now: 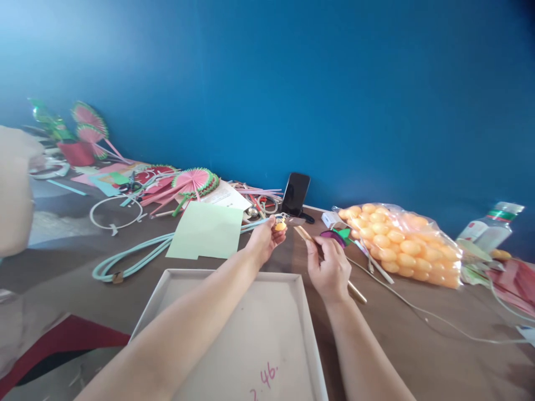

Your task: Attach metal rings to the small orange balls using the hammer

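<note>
My left hand (264, 239) is closed around a small orange ball (280, 225) with a bit of metal fitting on top, held above the brown table. My right hand (331, 267) pinches a thin wooden stick (355, 289) that carries a purple and green paper piece (336, 235) near its upper end. The two hands are a short way apart, both just beyond the far edge of a shallow beige cardboard tray (307, 312).
A clear bag of orange balls (401, 242) lies to the right, with a plastic bottle (487, 228) beyond it. A black phone (296, 194) stands against the blue wall. A pale green sheet (207, 229), mint cord (134, 253), pink paper fans (192, 181) and a ring (117, 211) lie at left.
</note>
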Tool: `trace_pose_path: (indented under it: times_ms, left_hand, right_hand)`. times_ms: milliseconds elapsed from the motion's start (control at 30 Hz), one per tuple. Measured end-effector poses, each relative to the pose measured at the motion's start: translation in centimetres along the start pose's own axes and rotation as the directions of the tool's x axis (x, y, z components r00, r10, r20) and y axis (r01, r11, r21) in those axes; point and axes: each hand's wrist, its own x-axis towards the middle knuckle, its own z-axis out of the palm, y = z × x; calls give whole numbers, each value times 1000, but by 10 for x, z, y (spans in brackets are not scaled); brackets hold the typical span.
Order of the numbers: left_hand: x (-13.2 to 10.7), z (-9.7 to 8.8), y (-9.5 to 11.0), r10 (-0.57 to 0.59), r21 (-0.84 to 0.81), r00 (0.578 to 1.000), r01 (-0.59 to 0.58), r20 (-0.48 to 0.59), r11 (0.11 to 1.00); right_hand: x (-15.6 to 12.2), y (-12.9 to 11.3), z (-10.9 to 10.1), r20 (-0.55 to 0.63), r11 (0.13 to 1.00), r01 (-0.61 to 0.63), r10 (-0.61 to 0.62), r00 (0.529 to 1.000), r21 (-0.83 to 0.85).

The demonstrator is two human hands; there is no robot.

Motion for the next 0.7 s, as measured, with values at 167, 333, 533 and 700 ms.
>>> trace_pose_path:
  times_ms: [167, 333, 533, 700]
  left_hand:
    - [-2, 1, 0, 24, 13, 999, -24, -21, 1000]
    - [2, -1, -3, 61, 35, 998, -60, -17, 998]
    - [2, -3, -5, 134, 109, 990, -137, 33, 985]
    - [2, -3, -6, 153, 124, 988, -154, 19, 980]
  right_hand:
    - [0, 0, 0, 16, 1000, 13, -13, 1000, -5]
    - [0, 0, 0, 3, 1000, 20, -20, 1000, 13]
    - [0, 0, 1, 17, 1000, 12, -11, 1000, -13]
    - [-1, 0, 1, -6, 1000, 12, -13, 1000, -1]
